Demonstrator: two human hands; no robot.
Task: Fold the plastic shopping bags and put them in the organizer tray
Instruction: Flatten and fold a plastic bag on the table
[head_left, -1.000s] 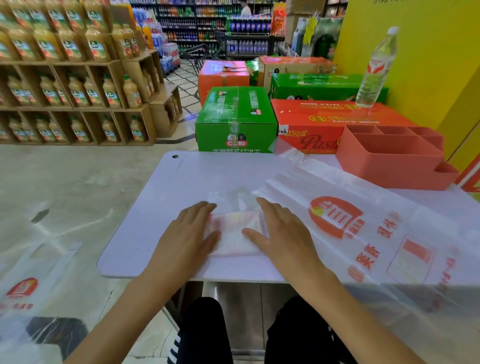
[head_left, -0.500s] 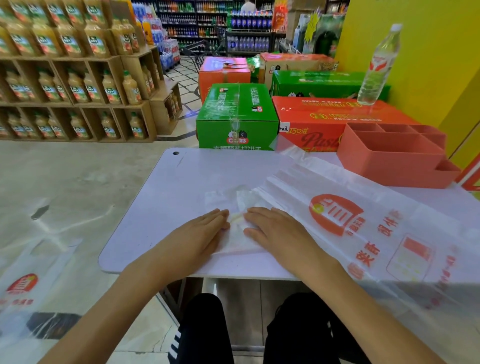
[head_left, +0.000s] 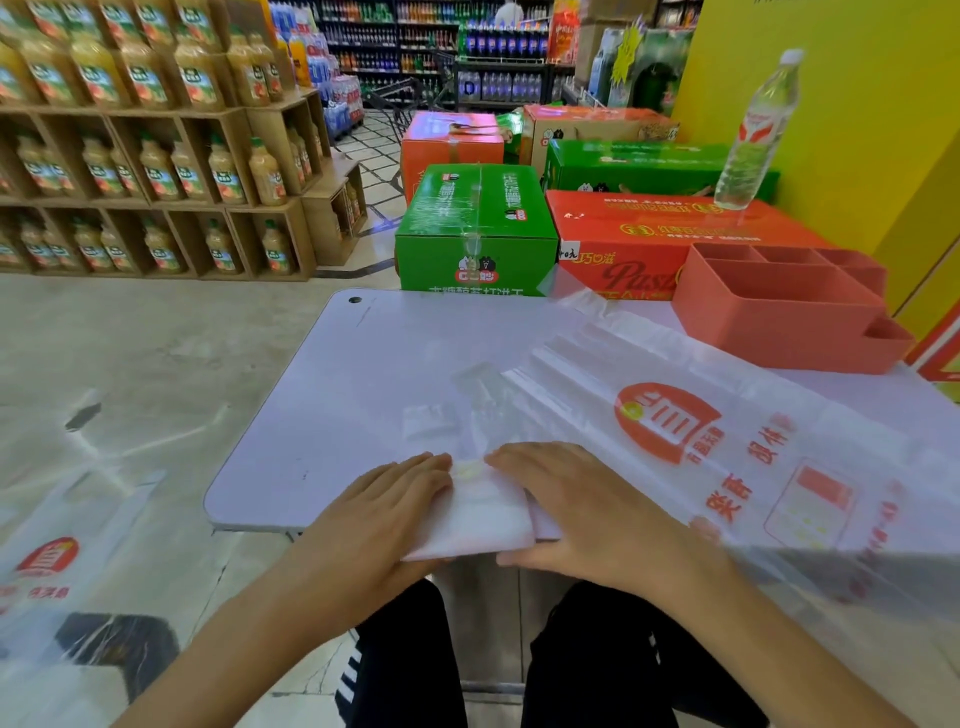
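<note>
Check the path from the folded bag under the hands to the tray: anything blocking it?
Only the unfolded printed plastic bag, spread flat between the folded white plastic bag and the coral plastic organizer tray. Nothing upright.

The surface (head_left: 374, 364) is the landmark. At its near edge lies a folded bag (head_left: 480, 514), partly sticking out over the edge. The left hand (head_left: 379, 519) rests flat on the bag's left side, and the right hand (head_left: 587, 512) rests flat on its right side. Another bag (head_left: 727, 452) lies spread out on the right part of the surface, hanging over its near right edge. The organizer tray (head_left: 784, 312) sits on the far right corner. Behind the surface stand boxes (head_left: 475, 228), and a water bottle (head_left: 756, 135) stands on one of them. Left of the surface, a third bag (head_left: 57, 566) lies lower down. Far left are shelves (head_left: 156, 156) of bottles.
</note>
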